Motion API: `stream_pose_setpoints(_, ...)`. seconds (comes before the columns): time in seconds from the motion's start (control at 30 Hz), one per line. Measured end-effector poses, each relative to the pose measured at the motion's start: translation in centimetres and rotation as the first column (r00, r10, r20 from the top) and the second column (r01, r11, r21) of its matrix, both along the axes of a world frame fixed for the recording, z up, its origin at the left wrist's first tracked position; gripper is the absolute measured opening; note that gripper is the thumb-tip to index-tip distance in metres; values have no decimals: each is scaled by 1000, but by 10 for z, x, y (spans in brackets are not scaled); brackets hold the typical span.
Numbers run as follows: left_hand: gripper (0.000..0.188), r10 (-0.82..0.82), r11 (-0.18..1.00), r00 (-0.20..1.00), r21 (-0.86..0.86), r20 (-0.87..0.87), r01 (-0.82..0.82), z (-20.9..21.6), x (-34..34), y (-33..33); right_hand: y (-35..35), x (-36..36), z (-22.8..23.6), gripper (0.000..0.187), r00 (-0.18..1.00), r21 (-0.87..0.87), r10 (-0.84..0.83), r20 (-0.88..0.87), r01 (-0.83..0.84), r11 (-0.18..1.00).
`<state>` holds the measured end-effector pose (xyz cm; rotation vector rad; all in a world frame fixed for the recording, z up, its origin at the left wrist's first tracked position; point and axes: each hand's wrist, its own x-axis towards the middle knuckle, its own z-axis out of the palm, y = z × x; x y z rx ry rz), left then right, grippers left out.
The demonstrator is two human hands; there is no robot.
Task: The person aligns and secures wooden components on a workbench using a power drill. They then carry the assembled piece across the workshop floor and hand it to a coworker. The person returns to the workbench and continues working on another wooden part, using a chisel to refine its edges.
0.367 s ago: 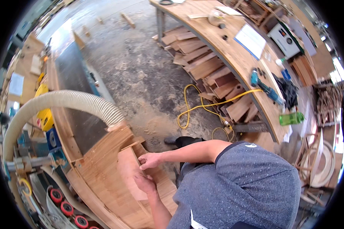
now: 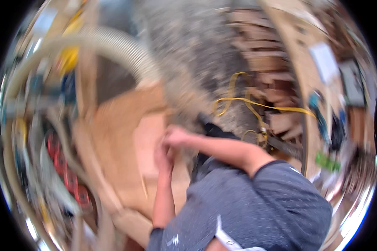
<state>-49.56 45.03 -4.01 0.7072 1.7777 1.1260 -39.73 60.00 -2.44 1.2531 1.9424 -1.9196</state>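
Note:
A pale, flat wooden board (image 2: 148, 140) lies on a wider wooden work surface (image 2: 113, 138). My left hand (image 2: 162, 155) is at the board's right side, partly over its edge. Just beyond it my right hand (image 2: 175, 137) comes in from the right, and the two hands touch or overlap. Motion blur smears the fingers of both, so I cannot make out whether they grip the board or something small. A thin strip of wood (image 2: 144, 187) shows below the board.
A ribbed hose (image 2: 113, 44) arches to the far end of the work surface. Machine parts with red wheels (image 2: 69, 171) stand at left. To the right are a bench (image 2: 287, 29), stacked wood offcuts (image 2: 266, 62), a yellow cord (image 2: 276, 107), a teal power tool (image 2: 318, 113) and a green bottle (image 2: 327, 162).
The whole view has swung and blurred, shifting the bench and cord rightward. My hands, apart along the board's edge before, are now together. The board appears more upright in the view.

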Motion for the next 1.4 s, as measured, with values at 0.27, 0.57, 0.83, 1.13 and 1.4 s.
stream_pose_setpoints(0.27,107,-282,876,575,-451,-768,-173,35,-9,2,8,39,-39,35,984,68,-153,-93,160,985)
stream_pose_setpoints(0.57,129,-330,829,651,-540,-683,-146,24,-11,4,32,19,-20,27,988,550,114,-102,-40,834)
stream_pose_setpoints(0.83,130,-285,856,679,-498,-677,-138,33,-16,-3,42,-6,-20,21,963,749,248,109,-243,616)
stream_pose_setpoints(1.13,124,-215,850,690,-480,-691,-216,40,-15,-46,49,-30,-20,18,861,855,472,190,-382,352)
stream_pose_setpoints(1.4,122,-131,787,746,-526,-653,-322,36,13,-76,61,-43,-12,20,746,803,532,400,-565,189)
